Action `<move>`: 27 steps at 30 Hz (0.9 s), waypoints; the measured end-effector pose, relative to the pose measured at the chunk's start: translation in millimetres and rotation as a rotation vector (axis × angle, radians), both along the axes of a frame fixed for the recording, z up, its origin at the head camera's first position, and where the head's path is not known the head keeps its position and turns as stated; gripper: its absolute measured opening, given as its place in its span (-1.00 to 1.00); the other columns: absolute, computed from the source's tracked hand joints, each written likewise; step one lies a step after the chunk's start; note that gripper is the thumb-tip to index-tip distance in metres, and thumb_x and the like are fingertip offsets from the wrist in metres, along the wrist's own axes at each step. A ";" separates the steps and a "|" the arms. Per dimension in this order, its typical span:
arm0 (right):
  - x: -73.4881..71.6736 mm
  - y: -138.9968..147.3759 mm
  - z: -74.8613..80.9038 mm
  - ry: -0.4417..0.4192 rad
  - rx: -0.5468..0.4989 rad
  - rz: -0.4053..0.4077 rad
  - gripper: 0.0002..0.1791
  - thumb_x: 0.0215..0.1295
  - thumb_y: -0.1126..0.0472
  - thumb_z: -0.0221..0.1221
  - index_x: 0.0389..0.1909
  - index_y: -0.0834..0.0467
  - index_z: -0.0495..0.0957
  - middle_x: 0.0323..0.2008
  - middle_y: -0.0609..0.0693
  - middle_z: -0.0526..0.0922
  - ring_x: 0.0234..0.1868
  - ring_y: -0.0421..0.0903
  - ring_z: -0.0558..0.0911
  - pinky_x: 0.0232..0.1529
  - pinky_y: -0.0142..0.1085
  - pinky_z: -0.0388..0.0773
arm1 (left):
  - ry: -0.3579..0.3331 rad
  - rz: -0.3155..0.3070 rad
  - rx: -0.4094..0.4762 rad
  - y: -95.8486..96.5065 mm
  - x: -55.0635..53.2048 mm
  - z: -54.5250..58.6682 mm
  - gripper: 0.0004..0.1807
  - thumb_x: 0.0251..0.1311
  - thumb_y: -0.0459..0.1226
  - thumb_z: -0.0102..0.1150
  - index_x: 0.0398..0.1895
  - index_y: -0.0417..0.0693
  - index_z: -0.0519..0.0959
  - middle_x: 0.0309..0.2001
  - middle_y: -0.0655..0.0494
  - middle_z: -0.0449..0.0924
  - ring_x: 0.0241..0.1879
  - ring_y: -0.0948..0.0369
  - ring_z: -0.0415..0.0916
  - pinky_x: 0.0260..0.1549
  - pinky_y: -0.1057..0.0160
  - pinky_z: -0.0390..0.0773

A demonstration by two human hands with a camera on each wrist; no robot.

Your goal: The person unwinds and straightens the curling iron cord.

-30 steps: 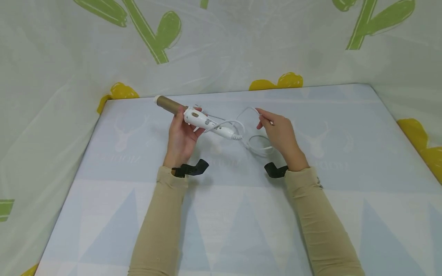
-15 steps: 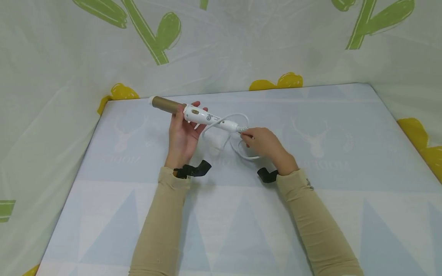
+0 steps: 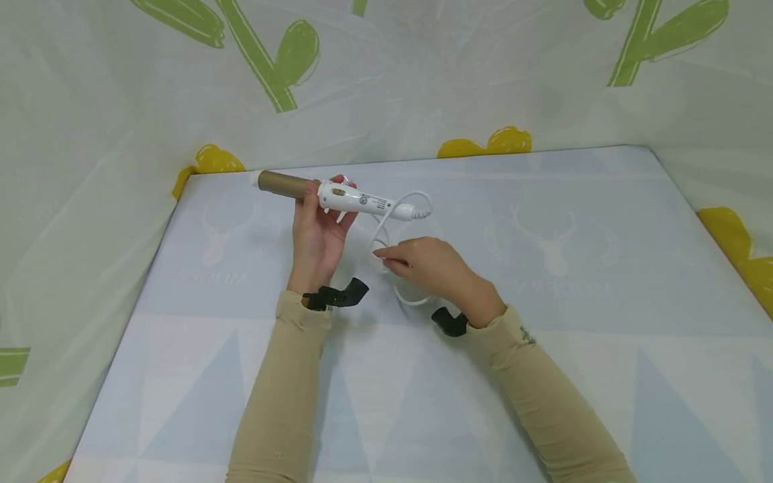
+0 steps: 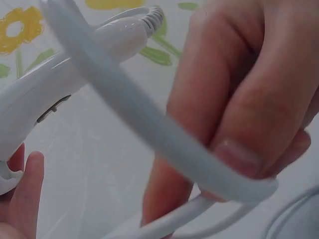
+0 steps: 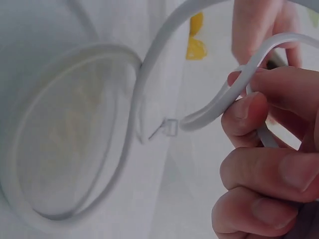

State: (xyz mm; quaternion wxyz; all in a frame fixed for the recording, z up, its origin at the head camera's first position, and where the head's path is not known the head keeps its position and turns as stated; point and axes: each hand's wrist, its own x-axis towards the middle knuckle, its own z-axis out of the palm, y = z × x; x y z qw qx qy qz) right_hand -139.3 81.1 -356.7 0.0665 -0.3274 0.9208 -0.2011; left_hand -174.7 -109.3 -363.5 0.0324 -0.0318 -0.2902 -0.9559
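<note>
My left hand (image 3: 320, 241) grips a curling iron (image 3: 362, 200) where its gold barrel meets the white handle. The barrel points left, and a coiled cord sleeve ends the handle on the right. Below that end, my right hand (image 3: 435, 268) pinches the white power cord (image 5: 142, 89) between thumb and forefinger. Loops of cord hang around these fingers; one strand crosses in front of the handle (image 4: 35, 94) in the left wrist view. In the right wrist view the other fingers are curled, and a small clear piece (image 5: 172, 127) shows near the cord. I cannot make out the plug.
A pale blue and white patterned cloth covers the table (image 3: 386, 402). Behind it hangs a white curtain (image 3: 386, 87) printed with green leaves and yellow flowers. Each wrist carries a black camera mount (image 3: 341, 295).
My right hand has moved left and nearer to me, drawing the cord below the handle. The curling iron has shifted slightly left and lies more level; my left hand keeps its hold.
</note>
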 end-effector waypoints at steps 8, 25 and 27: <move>11.6 -4.9 15.6 0.107 -0.055 0.106 -0.79 0.24 0.13 0.07 -0.14 -0.06 0.60 -0.38 -0.25 0.58 -0.40 -0.28 0.48 -0.36 -0.39 0.43 | -0.044 0.058 0.040 -6.7 -2.0 -1.7 -0.63 0.18 -0.14 0.07 -0.03 -0.03 0.23 -0.02 -0.11 0.38 0.11 -0.12 0.29 0.02 -0.04 0.33; 10.9 33.3 40.6 0.194 -0.226 0.070 -0.74 0.19 0.21 0.13 -0.10 -0.01 0.60 -0.63 -0.26 0.39 -0.63 -0.30 0.28 -0.56 -0.42 0.29 | -0.127 0.174 0.139 -33.4 -4.7 -3.5 -0.63 0.12 -0.19 0.14 -0.06 0.05 0.25 0.00 -0.08 0.37 0.00 0.01 0.40 0.01 -0.01 0.36; 10.9 37.3 43.6 0.208 -0.245 0.060 -0.75 0.18 0.22 0.13 -0.12 0.01 0.61 -0.64 -0.25 0.38 -0.62 -0.30 0.28 -0.56 -0.42 0.29 | -0.142 0.188 0.142 -35.3 -4.6 -3.8 -0.61 0.11 -0.19 0.16 -0.04 0.06 0.25 0.02 -0.07 0.36 -0.02 0.03 0.42 0.00 0.00 0.37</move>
